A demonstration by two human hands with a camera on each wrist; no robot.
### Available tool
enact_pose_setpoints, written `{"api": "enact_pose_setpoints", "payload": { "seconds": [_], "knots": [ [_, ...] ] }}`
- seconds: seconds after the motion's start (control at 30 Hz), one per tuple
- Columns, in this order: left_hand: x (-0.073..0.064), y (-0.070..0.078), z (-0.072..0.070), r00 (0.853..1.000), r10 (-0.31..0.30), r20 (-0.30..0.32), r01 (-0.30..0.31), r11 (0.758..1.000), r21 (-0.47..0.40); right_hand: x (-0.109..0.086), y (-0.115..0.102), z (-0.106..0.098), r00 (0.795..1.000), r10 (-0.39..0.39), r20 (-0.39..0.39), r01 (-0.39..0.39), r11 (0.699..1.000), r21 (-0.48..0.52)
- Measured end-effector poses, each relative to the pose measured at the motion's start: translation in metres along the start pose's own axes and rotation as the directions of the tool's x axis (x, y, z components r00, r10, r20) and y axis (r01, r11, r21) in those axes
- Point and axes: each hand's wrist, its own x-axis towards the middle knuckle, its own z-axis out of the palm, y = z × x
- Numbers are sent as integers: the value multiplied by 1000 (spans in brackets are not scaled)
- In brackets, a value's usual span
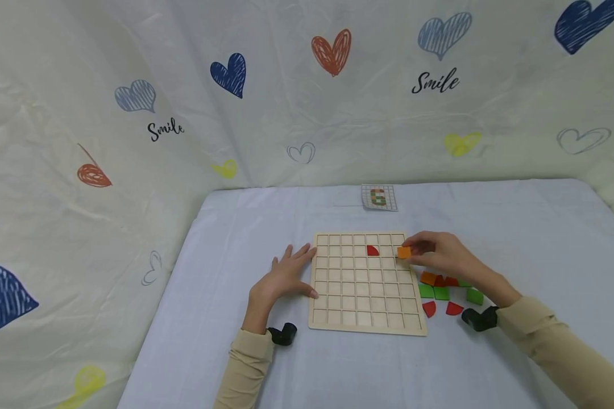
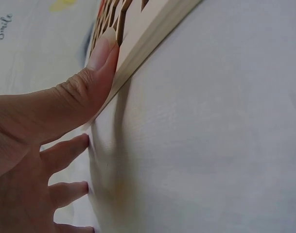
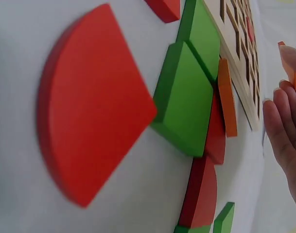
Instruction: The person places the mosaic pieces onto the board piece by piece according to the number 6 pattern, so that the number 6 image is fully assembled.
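Note:
A pale wooden grid board (image 1: 348, 276) lies on the table, with one red quarter-circle piece (image 1: 372, 250) set in a cell of its upper part. My left hand (image 1: 282, 276) rests at the board's left side, fingers spread; in the left wrist view its thumb (image 2: 101, 53) presses on the board's rim. Over the board's upper right edge, my right hand (image 1: 437, 250) pinches an orange square block (image 1: 403, 252) between thumb and fingers. Below that hand lie loose green square blocks (image 3: 186, 97), an orange block (image 3: 227, 97) and red quarter-circle pieces (image 3: 94, 107).
A small card (image 1: 379, 197) printed with a coloured figure on a grid lies behind the board. White cloth (image 1: 358, 369) covers the table. Behind it hangs a pale curtain (image 1: 271, 113) with printed hearts. Each wrist carries a black camera mount (image 1: 282, 334).

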Motion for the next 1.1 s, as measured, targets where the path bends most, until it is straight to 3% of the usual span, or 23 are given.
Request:
{"api": "enact_pose_setpoints", "payload": {
  "seconds": [0.5,1.1],
  "knots": [
    [1,-3,1,1000,9,1,-9,1000,16,23,-16,14,999,-13,53,13,1000,7],
    [0,-2,0,1000,-3,-1,3,1000,15,50,-31,35,993,-90,75,91,996,1]
  ]
}}
